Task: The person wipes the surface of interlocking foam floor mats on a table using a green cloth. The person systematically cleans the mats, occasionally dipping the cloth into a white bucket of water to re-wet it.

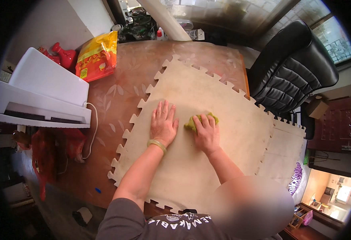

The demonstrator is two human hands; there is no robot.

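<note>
A large beige foam mat with jigsaw-toothed edges lies flat over a brown table. Near its middle, my right hand presses a crumpled yellow-green cloth against the surface, fingers bent over it. To the left, my left hand rests flat on the mat with its fingers stretched forward and nothing in them. A pale green bangle circles the left wrist. A second mat piece joins the large one along its right side.
The brown table has a leaf pattern. At left stand a white appliance with a cord, a yellow-red bag and a red vase. A black padded chair stands beyond the far right edge. A small blue object lies near the left front.
</note>
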